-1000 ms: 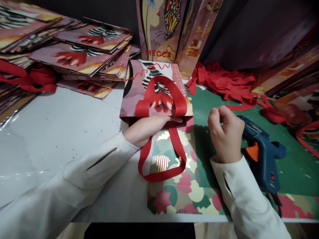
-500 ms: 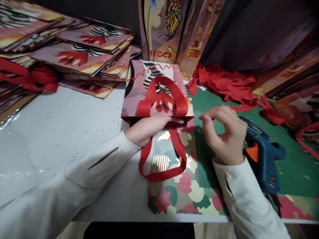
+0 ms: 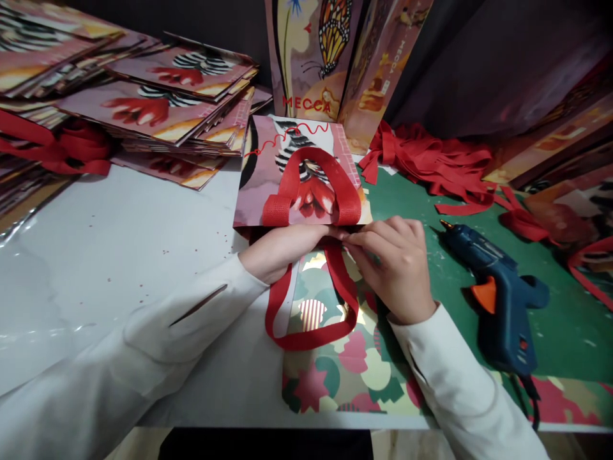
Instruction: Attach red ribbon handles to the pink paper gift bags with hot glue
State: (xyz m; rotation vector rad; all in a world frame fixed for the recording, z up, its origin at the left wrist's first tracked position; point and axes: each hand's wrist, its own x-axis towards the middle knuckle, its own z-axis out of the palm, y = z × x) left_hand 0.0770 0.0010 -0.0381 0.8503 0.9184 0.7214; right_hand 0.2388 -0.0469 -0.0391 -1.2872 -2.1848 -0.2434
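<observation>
A paper gift bag (image 3: 258,191) with a zebra and red tulip print lies flat, its mouth facing me. One red ribbon handle (image 3: 348,185) is looped over its front panel; the other ribbon handle (image 3: 311,338) hangs out toward me. My left hand (image 3: 292,246) reaches across the mouth, its visible finger stretched out and the rest hidden inside. My right hand (image 3: 395,265) is at the mouth's right side, touching my left fingertips. Its thumb and index finger are pinched together; what lies between them is hidden.
A blue glue gun (image 3: 507,306) with an orange trigger lies right, on a green sheet (image 3: 565,338). Behind it is a heap of red ribbons (image 3: 426,160). Flat printed bags (image 3: 158,115) are stacked at left. Standing bags (image 3: 306,70) are at the back. Patterned paper (image 3: 335,377) lies in front.
My right hand has moved left from beside the glue gun to the bag's mouth, meeting my left fingertips. My left hand and the bag have barely moved.
</observation>
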